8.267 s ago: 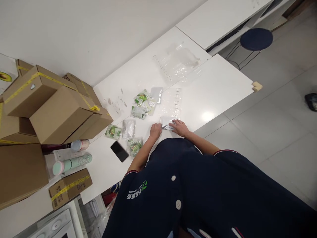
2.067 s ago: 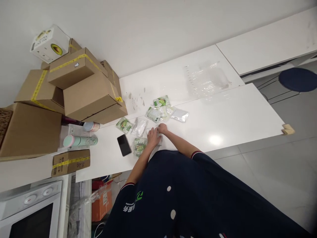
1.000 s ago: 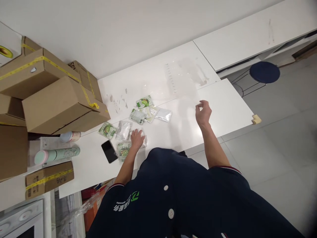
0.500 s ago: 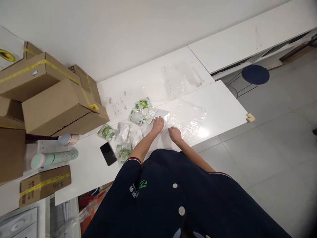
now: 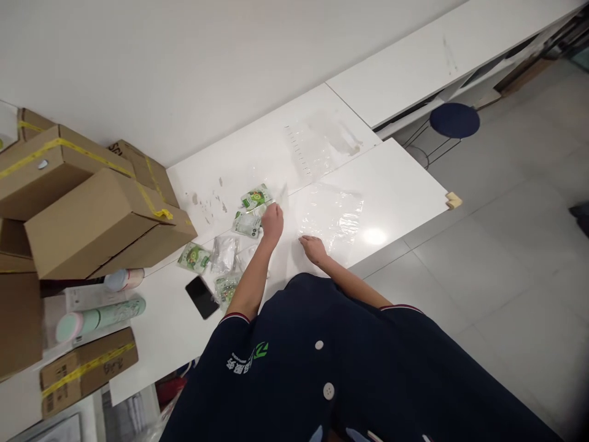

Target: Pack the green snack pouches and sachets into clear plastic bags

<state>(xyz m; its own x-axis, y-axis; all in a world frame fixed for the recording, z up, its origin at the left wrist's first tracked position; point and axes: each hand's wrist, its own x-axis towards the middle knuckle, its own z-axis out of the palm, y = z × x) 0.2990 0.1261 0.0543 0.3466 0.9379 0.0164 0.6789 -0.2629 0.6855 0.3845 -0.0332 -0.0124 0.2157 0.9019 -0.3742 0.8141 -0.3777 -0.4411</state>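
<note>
My left hand (image 5: 273, 223) is closed on a thin pale packet (image 5: 282, 195), tilted up so that mostly its edge shows. Close by, a green printed pouch (image 5: 256, 197) and a grey-green pouch (image 5: 246, 224) lie on the table. To the right, a flat clear plastic bag (image 5: 331, 212) rests on the white tabletop. My right hand (image 5: 313, 249) has its fingers pinched together at this bag's near left corner; the fingertips are small in view. Another green pouch (image 5: 195, 258), a clear-wrapped packet (image 5: 225, 253) and a wrapped green pouch (image 5: 225, 288) lie left of my left forearm.
A second clear bag (image 5: 317, 144) lies farther back. A black phone (image 5: 202, 297), a mint-green bottle (image 5: 103, 316) and stacked cardboard boxes (image 5: 92, 224) stand at the left. A blue stool (image 5: 454, 120) is beyond the table's right end, where a corner guard (image 5: 453, 200) sits.
My left hand has lifted and turned, tilting the pale packet from lying flat to upright. My right hand stays near the clear bag's corner. The whole view has shifted slightly.
</note>
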